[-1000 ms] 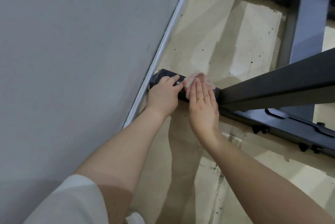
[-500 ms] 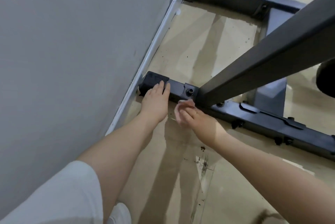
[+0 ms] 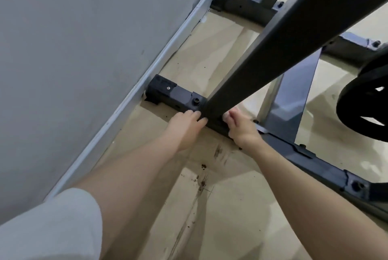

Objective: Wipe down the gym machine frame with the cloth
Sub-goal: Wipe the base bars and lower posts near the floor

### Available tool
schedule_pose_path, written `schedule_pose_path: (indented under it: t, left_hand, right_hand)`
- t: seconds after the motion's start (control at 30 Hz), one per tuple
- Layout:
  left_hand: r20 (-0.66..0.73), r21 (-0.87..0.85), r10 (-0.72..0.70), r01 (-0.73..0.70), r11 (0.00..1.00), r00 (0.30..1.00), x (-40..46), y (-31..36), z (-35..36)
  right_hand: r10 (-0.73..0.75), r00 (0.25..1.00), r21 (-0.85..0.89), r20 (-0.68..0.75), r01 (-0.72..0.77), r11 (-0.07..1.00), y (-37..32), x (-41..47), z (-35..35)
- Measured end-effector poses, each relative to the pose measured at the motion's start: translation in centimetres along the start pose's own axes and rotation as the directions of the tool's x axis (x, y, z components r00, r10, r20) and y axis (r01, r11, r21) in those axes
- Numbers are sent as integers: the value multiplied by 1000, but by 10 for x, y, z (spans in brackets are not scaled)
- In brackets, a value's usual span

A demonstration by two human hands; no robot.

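The left hand (image 3: 184,127) rests flat-fingered on the frame's base rail (image 3: 180,96), bracing; the right hand (image 3: 241,128) clenches the barely visible pink cloth (image 3: 226,115) against the post's foot — best to press firmly into that joint; work along the rail.

A gym or home workout room: a dark steel machine frame (image 3: 279,49) stands bolted together on a glossy beige floor (image 3: 210,207), its base bar ending just beside a grey wall (image 3: 73,49) with pale skirting, a black weight plate (image 3: 365,100) to the frame's right.
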State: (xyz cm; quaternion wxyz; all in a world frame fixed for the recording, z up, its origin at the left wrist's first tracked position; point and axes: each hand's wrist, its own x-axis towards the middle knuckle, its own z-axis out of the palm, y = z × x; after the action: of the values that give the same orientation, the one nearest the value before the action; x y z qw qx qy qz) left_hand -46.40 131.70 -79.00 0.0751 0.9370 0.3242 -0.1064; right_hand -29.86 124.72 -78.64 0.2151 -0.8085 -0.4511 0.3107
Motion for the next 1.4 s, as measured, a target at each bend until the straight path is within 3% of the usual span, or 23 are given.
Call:
schedule_pose_path:
  t: [0.13, 0.2, 0.23, 0.3, 0.37, 0.43, 0.5, 0.57, 0.63, 0.7, 0.77, 0.87, 0.93, 1.1, 1.23, 1.4]
  left_hand:
    - [44, -42, 2, -1, 999, 999, -8, 8, 7]
    - [93, -64, 9, -3, 998, 996, -9, 17, 11]
    - [99, -74, 13, -6, 997, 995, -8, 21, 14]
    - [86, -95, 28, -20, 995, 996, -3, 30, 19]
    - [80, -113, 14, -5, 994, 997, 0, 40, 26]
    - [65, -133, -30, 39, 990, 997, 2, 48, 33]
    - [39, -158, -64, 69, 985, 997, 0, 54, 37]
    - [29, -175, -79, 83, 981, 996, -1, 56, 35]
    - [47, -179, -81, 88, 980, 996, 1, 55, 32]
    - [72, -187, -80, 92, 978, 994, 4, 54, 28]
    - [86, -193, -67, 82, 978, 994, 4, 52, 26]
    - [72, -197, -39, 53, 979, 997, 0, 45, 27]
    - [70, -188, -22, 35, 982, 997, -2, 41, 26]
    - [16, -206, -37, 39, 978, 999, 1, 46, 28]
    - [2, -188, -23, 23, 982, 1000, 4, 49, 28]
    - [-5, -133, -31, 30, 991, 1000, 1, 53, 20]
  right_hand:
    - [-125, 983, -132, 132, 142, 981, 12, 14, 6]
    - [-69, 974, -317, 214, 136, 939, 29, 22, -7]
    - [-45, 979, -433, 201, 129, 892, 41, 25, -12]
    - [-130, 986, -581, 106, 167, 797, 55, 24, -13]
    - [-178, 982, -562, 56, 178, 807, 55, 23, -2]
    - [-152, 987, -353, 59, 163, 921, 42, 27, 8]
    - [-202, 975, -245, 93, 219, 944, 35, 34, 9]
    - [-259, 950, -458, 173, 310, 833, 41, 33, -4]
    - [-284, 937, -684, 204, 344, 643, 57, 28, -20]
    - [-310, 934, -746, 175, 332, 578, 66, 20, -23]
    - [-316, 929, -740, 191, 348, 575, 62, 18, -10]
    - [-322, 946, -641, 45, 274, 717, 52, 8, 5]
    - [-322, 947, -629, 10, 256, 734, 55, -7, 10]
    - [-299, 952, -689, 68, 262, 676, 55, -33, 39]
    - [-316, 949, -750, -25, 191, 634, 67, -15, 16]
    - [-279, 954, -758, 111, 262, 597, 68, -34, 21]
